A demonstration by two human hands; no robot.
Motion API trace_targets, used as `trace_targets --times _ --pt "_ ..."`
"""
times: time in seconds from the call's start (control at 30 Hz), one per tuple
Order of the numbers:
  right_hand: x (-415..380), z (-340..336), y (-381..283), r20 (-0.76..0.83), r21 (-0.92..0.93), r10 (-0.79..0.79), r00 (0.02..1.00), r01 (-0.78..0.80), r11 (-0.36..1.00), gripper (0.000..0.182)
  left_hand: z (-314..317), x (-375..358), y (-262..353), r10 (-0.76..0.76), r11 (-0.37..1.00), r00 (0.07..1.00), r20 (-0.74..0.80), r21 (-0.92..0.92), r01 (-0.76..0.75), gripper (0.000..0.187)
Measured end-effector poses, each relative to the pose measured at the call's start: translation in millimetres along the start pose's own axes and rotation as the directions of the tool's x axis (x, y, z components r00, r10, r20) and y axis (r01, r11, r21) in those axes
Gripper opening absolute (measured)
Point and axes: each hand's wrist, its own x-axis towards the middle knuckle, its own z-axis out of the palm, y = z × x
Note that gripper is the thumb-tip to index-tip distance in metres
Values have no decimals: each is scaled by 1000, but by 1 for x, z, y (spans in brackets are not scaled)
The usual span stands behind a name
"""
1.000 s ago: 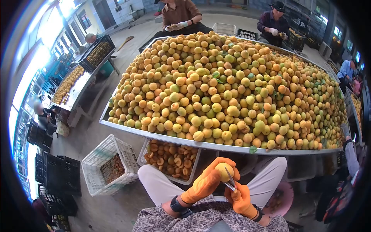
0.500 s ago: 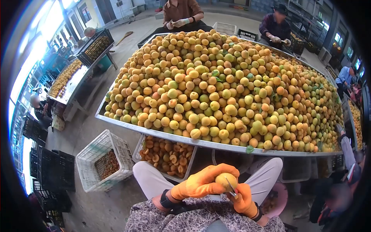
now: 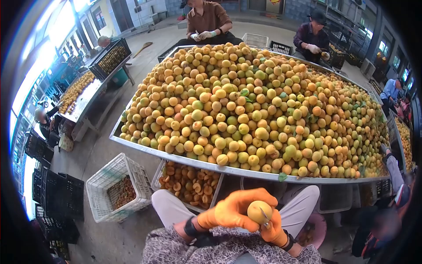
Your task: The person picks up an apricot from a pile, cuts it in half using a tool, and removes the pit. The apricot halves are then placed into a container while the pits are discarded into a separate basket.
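Note:
My left hand (image 3: 235, 209), in an orange glove, is closed around a yellow apricot (image 3: 256, 210) above my lap. My right hand (image 3: 274, 232), gloved in orange too, grips a small knife (image 3: 266, 223) just below the fruit. Its thin blade lies against the apricot's right side, where a dark cut line shows. Most of the knife's handle is hidden by my right fingers. Beyond my knees, whole apricots (image 3: 246, 110) are heaped on a metal-edged table (image 3: 193, 161).
A crate of halved apricots (image 3: 193, 182) stands under the table edge, left of my knees. Beside it is a white crate (image 3: 99, 200) with pits inside. Black crates (image 3: 57, 193) are stacked at far left; a pink basin (image 3: 317, 231) sits at right. Co-workers (image 3: 209, 22) sit around the table.
The apricot has turned in my left hand, and the blade now lies lower along its right side. The view has tilted slightly upward, so the heap appears lower.

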Motion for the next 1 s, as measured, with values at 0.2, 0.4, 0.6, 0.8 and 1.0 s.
trace_targets --times 0.2,0.4,0.6,0.8,1.0 --pt "-2 -23 8 75 -85 45 996 -38 996 52 -3 -8 0 70 972 997 -45 228 -58 62" --pt "3 -18 -7 159 -136 232 960 -212 968 53 -12 7 58 -27 436 993 114 895 -91 62" --pt "4 2 2 1 -108 -20 1000 20 994 53 0 6 26 -71 978 997 -16 198 73 67" --pt "-1 -18 -9 102 -155 146 984 -129 979 55 1 3 35 10 878 996 -90 477 34 67" --pt "5 -12 -9 88 -140 183 979 -170 975 59 -10 15 46 -104 561 995 9 826 51 61"
